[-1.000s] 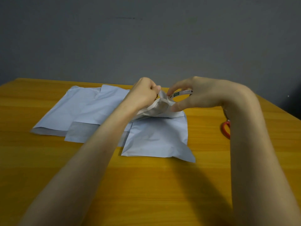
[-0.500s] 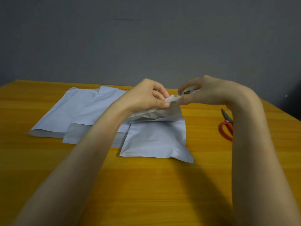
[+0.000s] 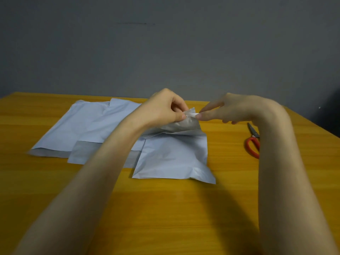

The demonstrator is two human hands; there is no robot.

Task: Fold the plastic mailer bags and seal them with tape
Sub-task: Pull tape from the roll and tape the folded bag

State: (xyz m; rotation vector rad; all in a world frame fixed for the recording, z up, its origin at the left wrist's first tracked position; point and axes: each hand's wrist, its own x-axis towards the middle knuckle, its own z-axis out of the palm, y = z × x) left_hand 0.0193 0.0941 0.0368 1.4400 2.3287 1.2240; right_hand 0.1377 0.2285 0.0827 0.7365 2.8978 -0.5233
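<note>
A white plastic mailer bag (image 3: 174, 159) lies in the middle of the table. Its grey-lined top flap (image 3: 184, 127) is lifted off the surface. My left hand (image 3: 163, 109) grips the flap's upper edge with curled fingers and thumb. My right hand (image 3: 233, 109) meets it from the right. Thumb and forefinger pinch a small white strip (image 3: 194, 114) at the flap's top corner, and the other fingers are spread out. I cannot tell whether the strip is tape or a liner.
Two more flat white mailer bags (image 3: 88, 124) overlap at the left, partly under my left forearm. Red-handled scissors (image 3: 253, 146) lie at the right, close to my right forearm. The yellow wooden table (image 3: 165, 208) stands against a grey wall.
My right hand has dropped from holding a printed strip above the flap to pinching at the flap's corner. My left hand has regripped the flap. The scissors have come into view.
</note>
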